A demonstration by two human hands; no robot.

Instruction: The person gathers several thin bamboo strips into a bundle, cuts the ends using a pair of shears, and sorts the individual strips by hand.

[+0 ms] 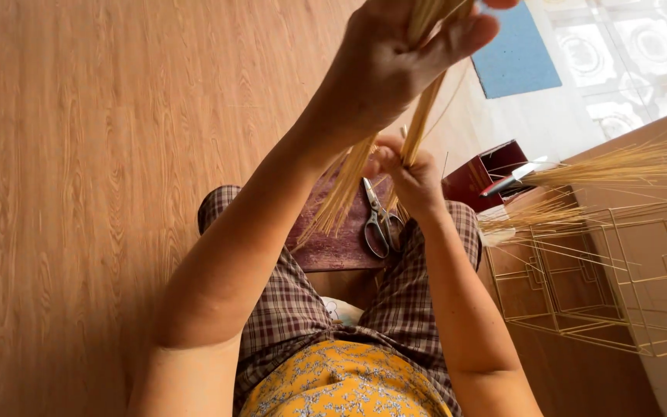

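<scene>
Thin stiff golden straw stalks

The person has bare arms and wears a yellow flowered top and checked maroon-and-grey trousers.

The person's left hand was raised high and close to the camera, its back turned toward the viewer, the fingers curled shut in a grip. Its forearm ran down and leftward, bare to the elbow. The right hand sat lower and farther off, above the knees, closed in a fist, its bare forearm slanting down to the right.
</scene>
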